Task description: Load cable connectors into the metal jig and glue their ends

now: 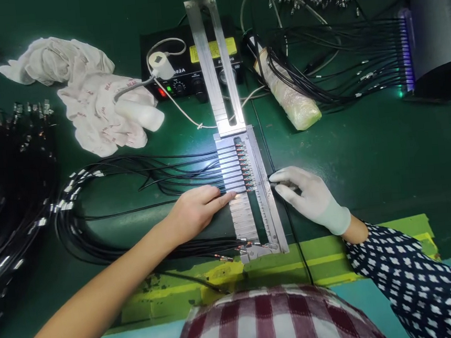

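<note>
A slotted metal fixture lies on the green table with several thin black cables side by side in its upper slots. Their small metal terminals point right over the fixture's opening. My bare left hand is at the fixture's left edge, fingers curled around the lowest cable of that row, index fingertip pressed on it. My right hand, in a white glove, is at the fixture's right edge. Its thumb and index finger close on a small dark thing, mostly hidden by the glove. More loose cable ends lie at the fixture's lower end.
A metal frame extends behind the fixture, over a black control box. White cloths lie back left. Bundled cables fill the left side. A wrapped cable bundle and a grey machine are at right.
</note>
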`<control>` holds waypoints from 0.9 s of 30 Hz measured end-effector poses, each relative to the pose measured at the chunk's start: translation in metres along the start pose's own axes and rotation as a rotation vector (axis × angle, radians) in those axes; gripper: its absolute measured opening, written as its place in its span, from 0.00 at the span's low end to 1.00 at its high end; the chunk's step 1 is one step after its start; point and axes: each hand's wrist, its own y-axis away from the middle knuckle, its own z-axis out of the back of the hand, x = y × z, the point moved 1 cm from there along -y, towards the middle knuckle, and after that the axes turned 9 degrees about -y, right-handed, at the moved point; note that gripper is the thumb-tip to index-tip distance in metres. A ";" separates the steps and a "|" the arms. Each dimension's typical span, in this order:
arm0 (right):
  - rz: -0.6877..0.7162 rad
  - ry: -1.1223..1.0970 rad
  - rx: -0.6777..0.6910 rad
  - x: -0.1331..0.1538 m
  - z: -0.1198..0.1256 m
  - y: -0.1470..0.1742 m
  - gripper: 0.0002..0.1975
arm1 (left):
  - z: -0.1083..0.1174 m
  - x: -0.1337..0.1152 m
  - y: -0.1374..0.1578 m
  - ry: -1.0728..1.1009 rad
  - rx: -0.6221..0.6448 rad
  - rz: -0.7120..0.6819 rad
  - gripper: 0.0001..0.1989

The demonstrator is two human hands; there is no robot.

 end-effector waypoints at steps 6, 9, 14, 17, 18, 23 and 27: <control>0.307 0.206 0.057 0.002 -0.007 0.004 0.18 | -0.006 0.001 -0.002 0.020 -0.049 0.010 0.17; 0.355 0.325 0.157 0.003 -0.010 0.004 0.25 | -0.008 -0.005 0.000 0.043 -0.050 0.046 0.16; 0.345 0.338 0.178 0.000 -0.011 0.001 0.25 | -0.008 -0.023 0.014 -0.161 -0.054 0.233 0.18; 0.347 0.326 0.165 -0.002 -0.011 0.001 0.25 | -0.011 -0.029 0.019 -0.193 0.026 0.247 0.20; 0.347 0.323 0.161 -0.002 -0.011 0.001 0.25 | -0.011 -0.030 0.019 -0.174 0.049 0.246 0.21; 0.338 0.320 0.165 -0.003 -0.012 0.002 0.25 | 0.008 -0.033 0.019 0.121 0.140 0.321 0.17; 0.340 0.308 0.158 -0.004 -0.013 0.003 0.23 | 0.024 -0.048 0.030 0.437 0.281 0.357 0.08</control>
